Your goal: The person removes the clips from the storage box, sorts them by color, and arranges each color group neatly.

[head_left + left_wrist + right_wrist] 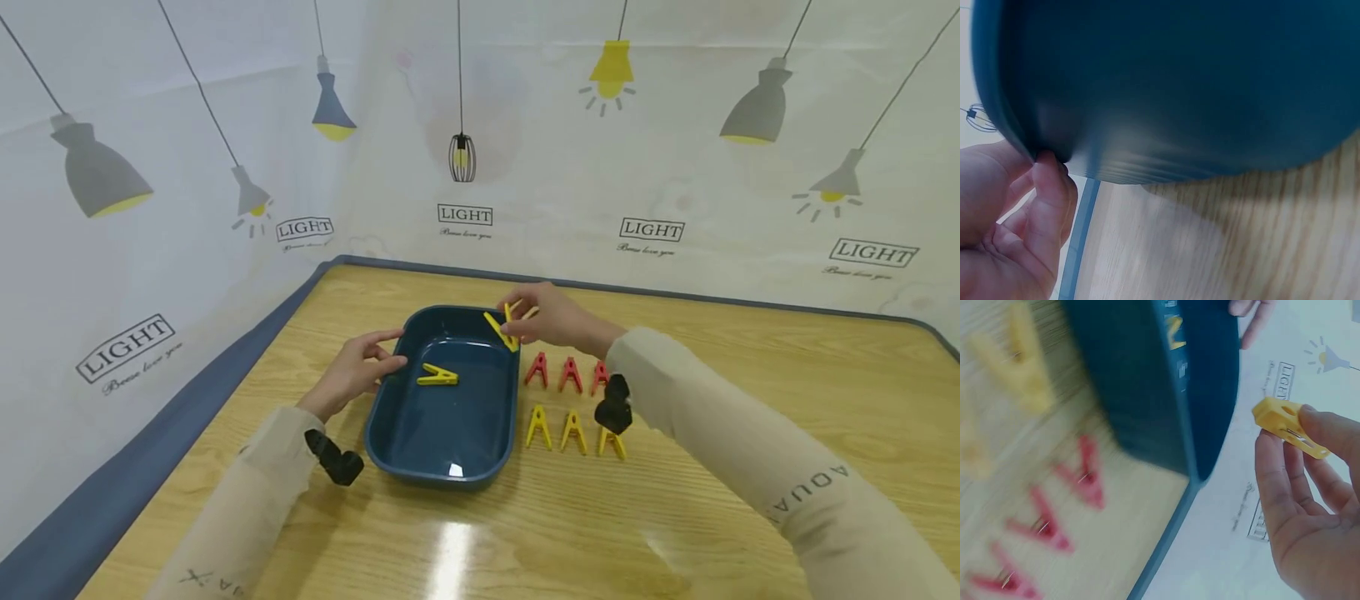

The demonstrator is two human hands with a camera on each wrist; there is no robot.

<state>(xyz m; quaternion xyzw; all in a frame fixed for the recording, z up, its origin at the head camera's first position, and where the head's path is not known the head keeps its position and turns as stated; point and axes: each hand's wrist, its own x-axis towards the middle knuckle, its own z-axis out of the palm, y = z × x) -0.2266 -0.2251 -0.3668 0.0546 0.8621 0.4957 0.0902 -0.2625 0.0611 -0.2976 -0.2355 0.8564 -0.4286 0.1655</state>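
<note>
A dark blue basin [450, 433] stands on the wooden table, and one yellow clothespin [438, 376] lies inside it. My left hand [356, 367] grips the basin's left rim, thumb on the inner side; the left wrist view shows its fingers [1054, 194] against the wall. Over the basin's far right corner, my right hand [551, 317] pinches another yellow clothespin [1288, 425] between thumb and fingers. To the right of the basin stand three red clothespins [570, 375] in a row, the last partly behind the wrist strap. Nearer me is a row of three yellow clothespins [573, 432].
The wooden table [360, 542] has a blue border along its far edge. Behind it hangs a pale cloth [525, 167] printed with lamps and the word LIGHT. Black camera mounts sit on both wrists.
</note>
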